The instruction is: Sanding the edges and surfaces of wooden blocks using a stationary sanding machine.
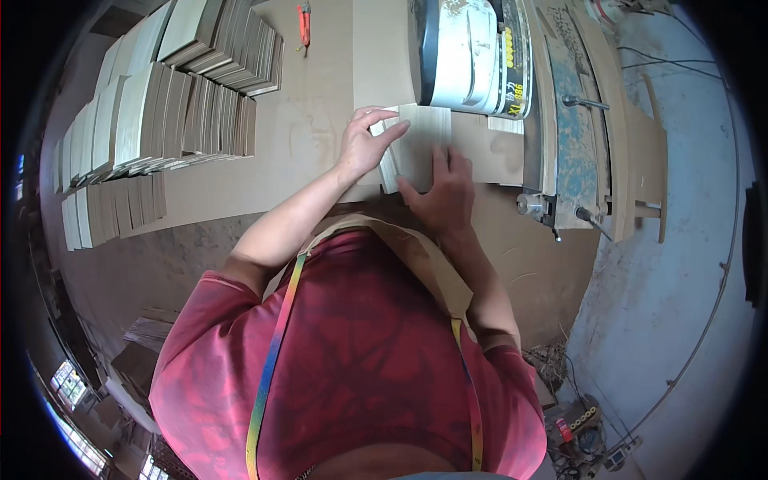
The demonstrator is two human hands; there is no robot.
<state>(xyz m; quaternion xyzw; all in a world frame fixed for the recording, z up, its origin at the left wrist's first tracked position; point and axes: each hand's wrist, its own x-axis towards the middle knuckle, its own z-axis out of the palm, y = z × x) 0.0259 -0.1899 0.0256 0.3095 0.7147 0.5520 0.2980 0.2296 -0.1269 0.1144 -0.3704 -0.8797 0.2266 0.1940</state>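
Resting on one desk [312, 120], one pale wood stack [418, 142] is framed by two hands: the left hand [362, 149] is held with thumb and fingers parted; the right hand [445, 192] is spread over the near end. One red tool [304, 27] is seen beyond.

Two bare hands: one left hand [365, 146], one right hand [445, 190]. One white machine [464, 56]. One red-handled tool [304, 28]. One apron [436, 272], two multicoloured straps [276, 344]. One red shirt [360, 344]. Boards at left [138, 120]: dozens, exact count unclear. Boards at the hands [420, 144]: several, can't count.
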